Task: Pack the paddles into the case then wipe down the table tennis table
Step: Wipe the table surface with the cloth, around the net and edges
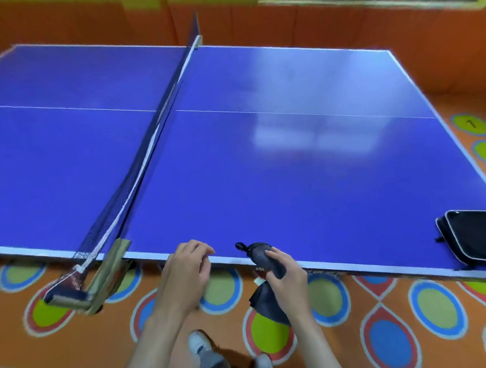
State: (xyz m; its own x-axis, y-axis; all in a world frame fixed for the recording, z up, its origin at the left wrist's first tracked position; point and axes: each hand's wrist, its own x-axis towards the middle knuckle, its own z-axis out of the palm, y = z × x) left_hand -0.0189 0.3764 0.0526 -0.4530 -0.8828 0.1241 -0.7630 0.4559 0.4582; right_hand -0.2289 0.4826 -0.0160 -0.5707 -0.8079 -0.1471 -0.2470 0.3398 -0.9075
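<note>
The blue table tennis table [293, 180] fills most of the view, its near edge running just in front of me. My right hand [285, 275] grips a dark grey cloth [263, 258] at that edge; part of the cloth hangs below the table. A small loop sticks out of the cloth's top end. My left hand [187, 269] hovers at the table edge with fingers loosely curled and holds nothing. A black paddle case [478, 239] with white piping lies shut on the table's near right corner. No paddle shows.
The net [147, 144] crosses the table left of my hands, and its clamp post [104, 277] juts out over the near edge. Below is an orange floor with coloured circles. My shoes [201, 344] show at the bottom. An orange wall and a window lie beyond.
</note>
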